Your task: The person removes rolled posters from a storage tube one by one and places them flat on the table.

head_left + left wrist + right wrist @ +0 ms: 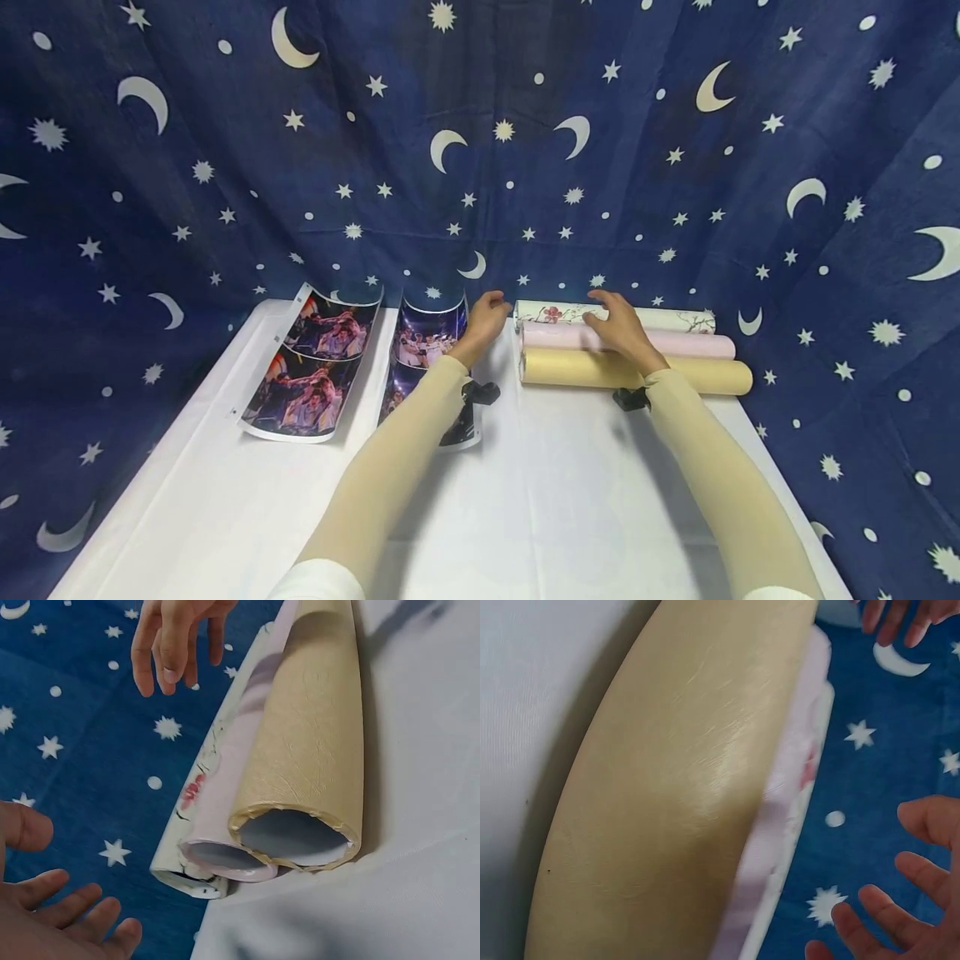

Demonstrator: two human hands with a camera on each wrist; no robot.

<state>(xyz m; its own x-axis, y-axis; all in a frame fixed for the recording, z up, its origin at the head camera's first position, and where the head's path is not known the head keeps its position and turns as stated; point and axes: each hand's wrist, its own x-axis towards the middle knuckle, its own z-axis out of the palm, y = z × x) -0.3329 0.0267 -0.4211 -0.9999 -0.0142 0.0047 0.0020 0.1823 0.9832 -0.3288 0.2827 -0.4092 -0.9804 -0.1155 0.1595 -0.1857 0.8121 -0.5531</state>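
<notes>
Three rolls lie side by side at the back right of the table: a white floral roll (pixel 690 321) at the rear, a pink roll (pixel 697 343) in the middle and a yellow roll (pixel 570 369) in front. In the left wrist view the yellow roll (pixel 307 750) shows a hollow end. My right hand (pixel 621 327) hovers over the rolls with its fingers spread, holding nothing. Just left of the rolls' ends is my left hand (pixel 486 323), empty and with its fingers apart in the left wrist view. To its left lies a curled printed sheet (pixel 431 333).
Another printed sheet (pixel 311 367) with concert-like pictures lies farther left, its edges curling up. The white-covered table (pixel 555 500) meets a blue curtain (pixel 510 167) with moons and stars behind and at both sides.
</notes>
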